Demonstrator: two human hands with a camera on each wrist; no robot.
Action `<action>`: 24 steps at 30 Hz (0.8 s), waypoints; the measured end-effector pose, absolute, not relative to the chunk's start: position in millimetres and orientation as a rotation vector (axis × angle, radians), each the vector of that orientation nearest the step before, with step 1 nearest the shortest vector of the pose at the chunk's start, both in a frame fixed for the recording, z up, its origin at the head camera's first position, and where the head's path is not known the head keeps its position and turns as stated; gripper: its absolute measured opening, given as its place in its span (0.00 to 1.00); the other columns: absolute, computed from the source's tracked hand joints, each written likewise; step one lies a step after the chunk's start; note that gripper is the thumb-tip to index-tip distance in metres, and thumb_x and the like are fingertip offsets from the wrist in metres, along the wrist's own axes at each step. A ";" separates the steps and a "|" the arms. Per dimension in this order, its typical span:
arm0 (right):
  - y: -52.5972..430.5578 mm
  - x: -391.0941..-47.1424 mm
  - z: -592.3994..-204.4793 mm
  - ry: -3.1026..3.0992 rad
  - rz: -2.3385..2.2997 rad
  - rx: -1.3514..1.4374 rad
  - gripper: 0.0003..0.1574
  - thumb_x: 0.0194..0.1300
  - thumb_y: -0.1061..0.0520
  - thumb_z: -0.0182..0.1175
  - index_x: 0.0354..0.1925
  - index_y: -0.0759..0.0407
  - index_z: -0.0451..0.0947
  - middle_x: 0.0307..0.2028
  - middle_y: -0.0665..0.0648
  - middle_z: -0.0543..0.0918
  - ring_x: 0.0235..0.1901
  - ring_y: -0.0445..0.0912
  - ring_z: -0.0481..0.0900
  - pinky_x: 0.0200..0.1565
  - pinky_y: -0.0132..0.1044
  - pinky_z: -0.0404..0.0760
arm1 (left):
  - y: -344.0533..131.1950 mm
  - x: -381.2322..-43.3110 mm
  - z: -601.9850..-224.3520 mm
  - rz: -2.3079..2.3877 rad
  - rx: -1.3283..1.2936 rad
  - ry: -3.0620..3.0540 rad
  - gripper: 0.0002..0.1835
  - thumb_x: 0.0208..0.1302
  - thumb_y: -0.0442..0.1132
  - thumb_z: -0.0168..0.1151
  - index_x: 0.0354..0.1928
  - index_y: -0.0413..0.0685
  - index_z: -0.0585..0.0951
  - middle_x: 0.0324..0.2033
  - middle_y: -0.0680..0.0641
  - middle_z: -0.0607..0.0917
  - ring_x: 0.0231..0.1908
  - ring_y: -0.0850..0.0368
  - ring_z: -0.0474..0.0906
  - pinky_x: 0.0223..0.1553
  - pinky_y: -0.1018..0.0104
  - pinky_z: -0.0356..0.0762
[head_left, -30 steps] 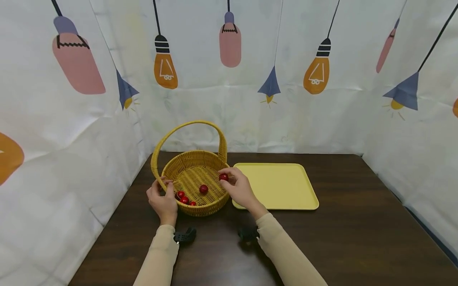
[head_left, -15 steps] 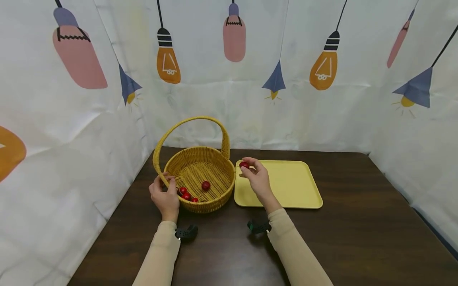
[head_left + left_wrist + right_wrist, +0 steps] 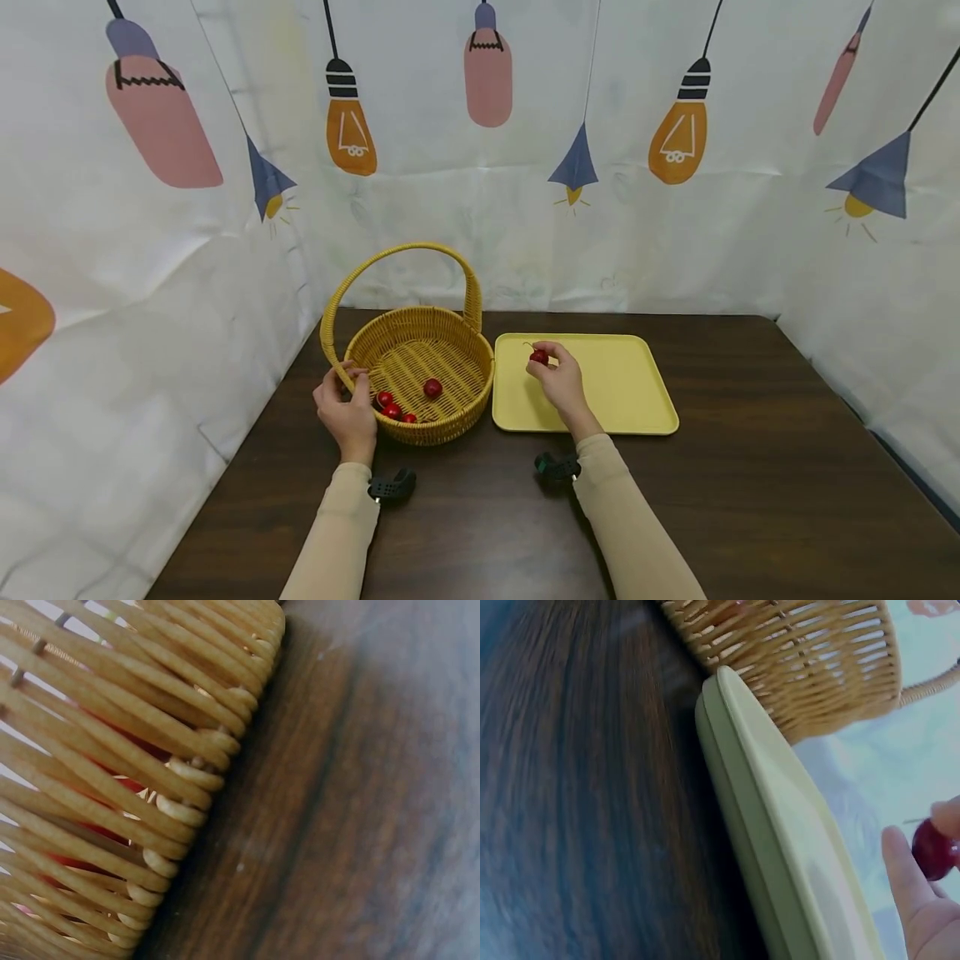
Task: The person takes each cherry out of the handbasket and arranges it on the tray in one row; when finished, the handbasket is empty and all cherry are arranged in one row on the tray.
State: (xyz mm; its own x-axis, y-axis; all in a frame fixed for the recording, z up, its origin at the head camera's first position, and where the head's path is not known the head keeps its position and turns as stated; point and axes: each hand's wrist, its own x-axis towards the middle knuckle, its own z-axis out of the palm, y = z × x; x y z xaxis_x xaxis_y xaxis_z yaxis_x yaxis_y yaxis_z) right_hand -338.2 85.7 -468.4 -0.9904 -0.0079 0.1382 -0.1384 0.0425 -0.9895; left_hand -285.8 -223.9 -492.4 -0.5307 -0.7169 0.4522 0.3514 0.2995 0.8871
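Observation:
A yellow wicker basket (image 3: 420, 333) stands at the left of the table, its tall handle arching over it. My left hand (image 3: 348, 421) grips its left rim at the handle's foot. Inside lie several dark red cherries (image 3: 432, 388), most of them near the front wall. My right hand (image 3: 564, 387) pinches one stemmed cherry (image 3: 539, 357) between thumb and fingers, over the left part of the yellow tray (image 3: 607, 383). In the right wrist view this cherry (image 3: 932, 851) appears above the tray's rim. Only the basket's wall (image 3: 112, 750) fills the left wrist view, with red showing through the gaps.
The dark wooden table (image 3: 757, 467) extends to the right of the tray and in front of both things. A white cloth (image 3: 510, 225) printed with lamps hangs behind and at the sides. Each wrist wears a black strap (image 3: 392, 486).
My right hand has carried the cherry rightward from the basket's right rim to over the tray. The left hand keeps its grip on the basket. The head view has shifted slightly.

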 end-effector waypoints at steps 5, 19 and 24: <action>89.4 -339.9 -473.2 -2.295 2.085 0.140 0.29 0.65 0.68 0.59 0.64 0.66 0.70 0.58 0.67 0.72 0.53 0.60 0.79 0.51 0.43 0.80 | -225.8 -285.8 -494.6 -1.409 0.337 -1.613 0.14 0.63 0.38 0.64 0.47 0.37 0.81 0.38 0.52 0.79 0.43 0.65 0.70 0.48 0.67 0.65; 88.7 -339.5 -492.5 -2.476 1.790 0.143 0.21 0.56 0.63 0.70 0.50 0.59 0.80 0.48 0.61 0.82 0.36 0.49 0.81 0.34 0.34 0.79 | -209.6 -267.6 -469.7 -1.457 0.309 -1.619 0.14 0.64 0.30 0.61 0.49 0.29 0.79 0.43 0.35 0.77 0.43 0.53 0.72 0.46 0.72 0.65; 83.6 -338.0 -492.2 -2.526 1.654 0.166 0.20 0.55 0.61 0.72 0.47 0.58 0.80 0.46 0.59 0.84 0.36 0.48 0.83 0.36 0.36 0.79 | -207.0 -264.4 -464.5 -1.461 0.294 -1.605 0.14 0.64 0.30 0.61 0.49 0.29 0.79 0.41 0.35 0.78 0.45 0.44 0.71 0.46 0.72 0.64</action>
